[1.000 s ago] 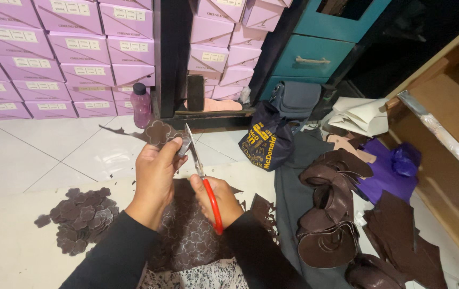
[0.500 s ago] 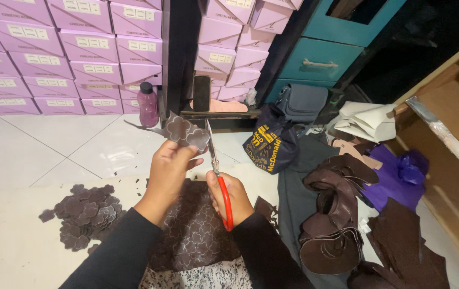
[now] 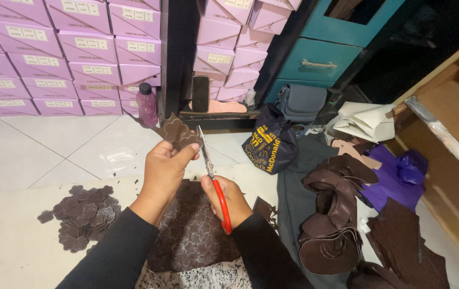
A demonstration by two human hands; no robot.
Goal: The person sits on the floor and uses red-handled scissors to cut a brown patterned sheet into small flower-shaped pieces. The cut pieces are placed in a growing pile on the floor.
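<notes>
Open white floor tiles (image 3: 53, 144) lie left of the hands, hemmed by stacked lilac boxes (image 3: 69, 59), a purple bottle (image 3: 146, 104) and brown leather cut-outs (image 3: 82, 217).

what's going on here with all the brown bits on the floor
A person is cutting a small scalloped brown piece, pinched in the left hand, with red-handled scissors worked by the right hand. A patterned brown sheet lies below the hands. A pile of cut-out brown pieces sits on the floor to the left, and curled dark brown offcuts lie to the right.
</notes>
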